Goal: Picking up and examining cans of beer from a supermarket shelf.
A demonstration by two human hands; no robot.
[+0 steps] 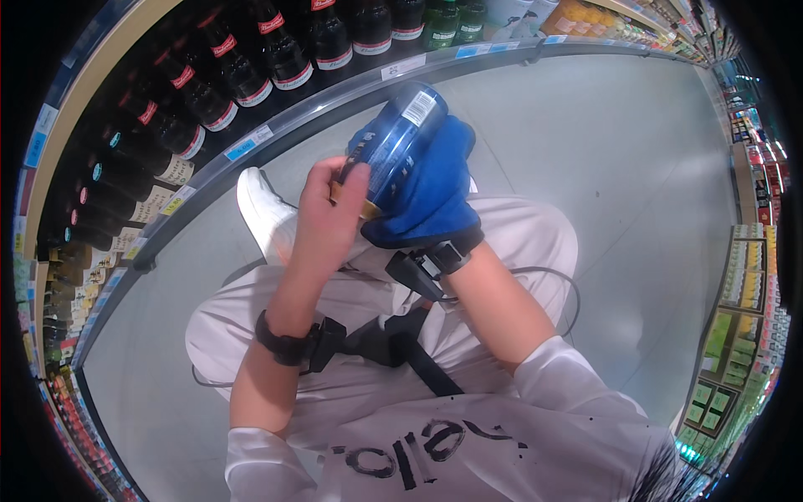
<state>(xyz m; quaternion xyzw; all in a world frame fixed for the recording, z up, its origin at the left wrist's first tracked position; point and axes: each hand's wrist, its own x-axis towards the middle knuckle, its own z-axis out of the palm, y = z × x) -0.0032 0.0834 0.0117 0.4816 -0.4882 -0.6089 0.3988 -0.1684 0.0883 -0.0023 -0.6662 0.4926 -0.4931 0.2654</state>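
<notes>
A blue can [396,147] with a gold rim and a barcode is held tilted in front of me, near the shelf's edge. My left hand [335,204] is bare and grips the can's lower left end, its thumb across the side. A blue cloth [433,182], which may be a glove or mitt, covers my right hand [420,194]; that hand supports the can from the right and beneath. The fingers under the cloth are hidden. Both wrists wear black straps with small devices.
Dark glass beer bottles [235,72] line the shelf at the upper left, behind a rail with price tags [251,143]. Grey floor [615,157] extends to the right, towards stocked shelves [734,326]. My white shoe [263,210] and bent knees are below the rail; thin cables hang from the wrists.
</notes>
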